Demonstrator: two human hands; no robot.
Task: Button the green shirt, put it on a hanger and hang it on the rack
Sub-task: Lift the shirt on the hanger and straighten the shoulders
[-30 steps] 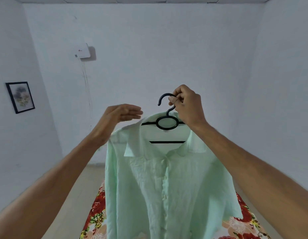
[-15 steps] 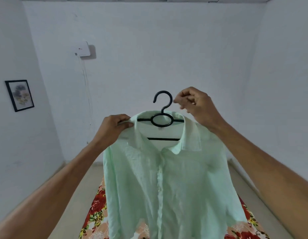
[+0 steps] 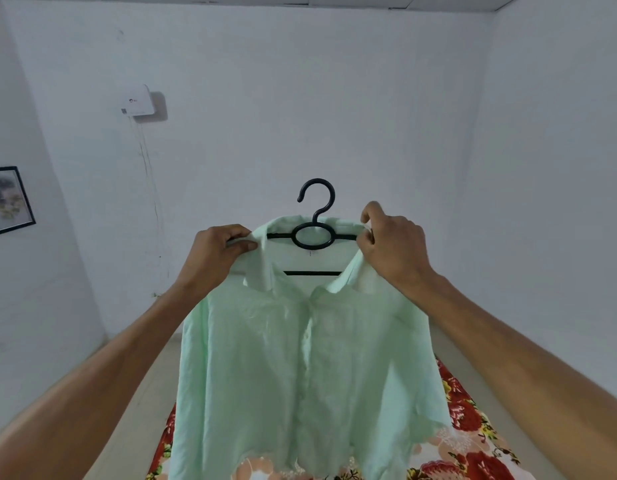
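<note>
the green shirt (image 3: pixel 300 358) hangs on the black hanger (image 3: pixel 314 233), held up in the air between both hands, with its hem trailing down toward the flowered bedsheet (image 3: pixel 473 427) below. no rack is in view from here, so the last step looks a way off.

biggest risk, to my eye: only cloth is being pinched, not the hanger itself. if either side lets go, the shoulder could slide off the hanger's arm and the whole thing could tip and drop toward the bed. a hard tug at the collar might also pull the shirt crooked or strain the top of the button line, which looks closed, though the buttons are too faint to count.

left hand (image 3: pixel 213 254) now: arm stretched forward and up, knuckles toward the camera, fingers (image 3: pixel 238 242) clamped together on the collar edge and shoulder fabric just left of the hanger's loop. right hand (image 3: pixel 393 244): same reach, wrist bent a touch inward, fingers (image 3: pixel 367 216) curled and pinched on the collar fabric just right of the loop, touching the end of the visible bar. the hook stands free above and between the two sets of fingers, upright, nobody holding it.
</note>
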